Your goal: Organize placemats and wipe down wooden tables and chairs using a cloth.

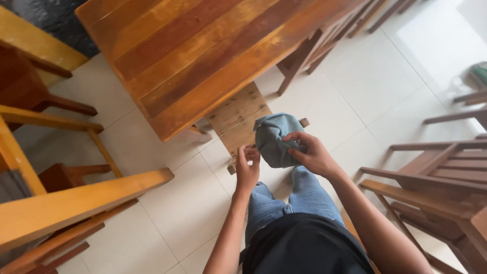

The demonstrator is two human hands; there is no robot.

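Note:
A crumpled blue-grey cloth (pixel 275 139) hangs bunched in front of me, above a small wooden stool (pixel 237 117). My right hand (pixel 312 152) grips the cloth's right side with its fingers closed into the fabric. My left hand (pixel 247 167) pinches the cloth's lower left edge between thumb and fingers. Both forearms reach forward from my body, over my legs in blue jeans (pixel 291 200).
A large slatted wooden table (pixel 203 50) fills the upper middle, its corner over the stool. Wooden chairs (pixel 61 203) stand at the left and more chairs (pixel 436 177) at the right. Pale floor tiles (pixel 167 203) lie between them.

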